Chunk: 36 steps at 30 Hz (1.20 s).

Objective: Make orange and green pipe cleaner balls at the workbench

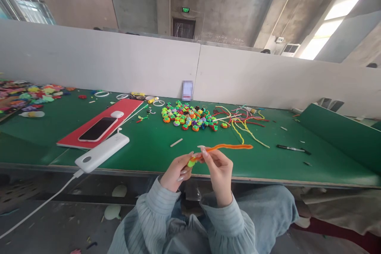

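Both hands meet just above the table's front edge. My left hand [179, 170] is closed in a pinch on a small yellow-green and orange piece [191, 162] of fuzzy stem, mostly covered by the fingers. An orange pipe cleaner [233, 147] runs out from it to the right, its free end loose over the table. Thumb and fingers of my right hand [219, 166] grip this orange pipe cleaner close to the left fingertips. Beyond the hands lies a pile of small colourful pipe-cleaner pieces [186, 117], with green tops on many.
Loose yellow and red pipe cleaners [245, 129] spread right of the pile. A black pen [293, 149] lies farther right. On the left are a red folder [70, 137], a phone [98, 129] and a white power bank [102, 152] with a cable. A white partition [133, 63] stands behind.
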Each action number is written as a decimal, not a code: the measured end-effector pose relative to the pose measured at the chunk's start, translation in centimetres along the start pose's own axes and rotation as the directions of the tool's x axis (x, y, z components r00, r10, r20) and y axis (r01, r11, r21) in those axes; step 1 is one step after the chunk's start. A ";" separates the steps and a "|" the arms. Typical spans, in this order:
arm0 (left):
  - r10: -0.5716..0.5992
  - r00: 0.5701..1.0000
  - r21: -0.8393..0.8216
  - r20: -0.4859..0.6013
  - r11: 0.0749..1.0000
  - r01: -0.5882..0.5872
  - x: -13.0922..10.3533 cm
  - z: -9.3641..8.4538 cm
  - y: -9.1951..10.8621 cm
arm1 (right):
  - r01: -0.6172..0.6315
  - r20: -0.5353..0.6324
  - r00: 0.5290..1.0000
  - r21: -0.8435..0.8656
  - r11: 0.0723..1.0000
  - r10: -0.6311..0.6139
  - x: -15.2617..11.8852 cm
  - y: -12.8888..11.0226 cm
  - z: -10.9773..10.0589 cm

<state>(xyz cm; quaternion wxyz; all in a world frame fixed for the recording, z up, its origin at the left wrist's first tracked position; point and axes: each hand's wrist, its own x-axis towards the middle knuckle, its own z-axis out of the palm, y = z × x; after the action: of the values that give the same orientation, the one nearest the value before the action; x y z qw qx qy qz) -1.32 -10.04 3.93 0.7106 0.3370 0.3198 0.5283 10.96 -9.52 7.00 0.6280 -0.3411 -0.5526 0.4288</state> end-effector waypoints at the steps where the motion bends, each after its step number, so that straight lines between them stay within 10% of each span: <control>1: 0.004 1.000 0.002 -0.011 1.000 -0.004 0.1 -0.2 -0.1 | -0.003 -0.018 1.000 0.021 1.000 0.003 0.1 -0.1 -0.1; 16: 0.030 0.993 0.036 -0.112 0.999 -0.026 0.5 -0.6 -0.6 | 0.020 -0.235 0.970 -0.157 0.987 -0.057 0.2 -0.7 -0.9; 31: 0.049 0.994 0.021 -0.096 0.999 -0.047 0.8 -0.6 -1.0 | -0.091 -0.285 0.951 0.105 0.990 0.117 -0.1 -0.7 -0.5; 36: 0.141 0.981 0.148 -0.137 0.982 -0.121 0.3 -0.3 -0.6 | -0.033 -0.285 0.952 0.263 0.964 0.110 0.0 -1.8 -3.2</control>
<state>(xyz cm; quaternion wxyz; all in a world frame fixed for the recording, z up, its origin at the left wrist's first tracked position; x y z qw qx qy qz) -1.15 -9.81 3.29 0.6236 0.3664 0.3843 0.5737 14.45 -10.07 8.18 0.7266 -0.3379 -0.3790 0.4629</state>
